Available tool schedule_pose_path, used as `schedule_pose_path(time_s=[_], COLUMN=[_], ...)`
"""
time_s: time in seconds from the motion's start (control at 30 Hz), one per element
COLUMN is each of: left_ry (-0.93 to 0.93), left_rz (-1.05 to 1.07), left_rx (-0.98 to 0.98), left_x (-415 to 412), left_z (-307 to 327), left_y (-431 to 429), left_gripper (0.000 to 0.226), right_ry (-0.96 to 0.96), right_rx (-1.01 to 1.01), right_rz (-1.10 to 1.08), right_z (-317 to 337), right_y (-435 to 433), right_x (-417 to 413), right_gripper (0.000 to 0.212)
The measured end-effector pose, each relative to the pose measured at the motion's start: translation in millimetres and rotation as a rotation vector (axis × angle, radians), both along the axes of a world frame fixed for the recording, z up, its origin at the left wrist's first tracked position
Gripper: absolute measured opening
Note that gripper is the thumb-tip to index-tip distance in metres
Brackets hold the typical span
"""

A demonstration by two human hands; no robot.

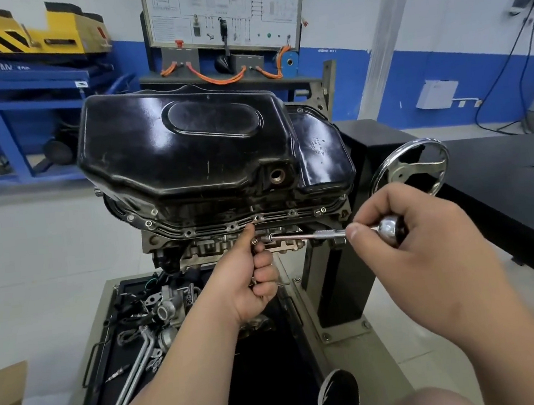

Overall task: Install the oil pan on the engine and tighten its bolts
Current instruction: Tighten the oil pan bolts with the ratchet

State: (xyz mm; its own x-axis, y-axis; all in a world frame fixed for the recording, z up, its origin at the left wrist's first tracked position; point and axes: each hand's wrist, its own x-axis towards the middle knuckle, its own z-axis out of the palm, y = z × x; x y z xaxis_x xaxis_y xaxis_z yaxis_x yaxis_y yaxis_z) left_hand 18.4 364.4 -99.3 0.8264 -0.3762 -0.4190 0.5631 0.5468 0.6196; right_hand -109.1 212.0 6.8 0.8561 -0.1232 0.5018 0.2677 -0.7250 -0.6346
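Note:
The black oil pan [187, 151] sits upside-down on the engine block [207, 246], which is fixed to a stand. Bolts show along the near flange [228, 227]. My left hand [253, 269] is curled just under the flange, thumb up against it, fingers closed around several small bolts. My right hand [403, 230] grips the round metal knob of a long socket driver [308, 236]. The driver lies level, its tip pointing left toward my left hand's fingers.
A chrome handwheel [409, 171] on the stand is right behind my right hand. Below the engine a black tray [108, 334] holds loose parts, pipes and bolts. A black table [504, 184] stands to the right, a cardboard box [2, 395] at lower left, my shoe [337, 396] below.

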Motion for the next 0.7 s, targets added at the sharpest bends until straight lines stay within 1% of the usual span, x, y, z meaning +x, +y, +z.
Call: schedule_pose_path(time_s=[0.2, 0.33, 0.47, 0.7], left_ry=[0.017, 0.029, 0.012, -0.014], left_rz=[0.005, -0.007, 0.01, 0.012], left_rx=[0.017, 0.076, 0.095, 0.125], left_x=[2.4, 1.7, -0.3, 1.5], left_z=[-2.6, -3.5, -3.7, -3.8], left_y=[2.3, 2.5, 3.9, 5.2], left_gripper=[0.045, 0.046, 0.042, 0.042], right_ry=[-0.006, -0.008, -0.015, -0.033], right_rx=[-0.011, -0.012, -0.031, -0.041], right_rz=[0.011, 0.016, 0.016, -0.011], right_z=[1.0, -0.6, -3.7, -6.3], right_y=[1.6, 2.1, 4.6, 3.7], right_x=[-2.2, -2.6, -2.5, 0.2], right_gripper=[0.007, 0.007, 0.008, 0.007])
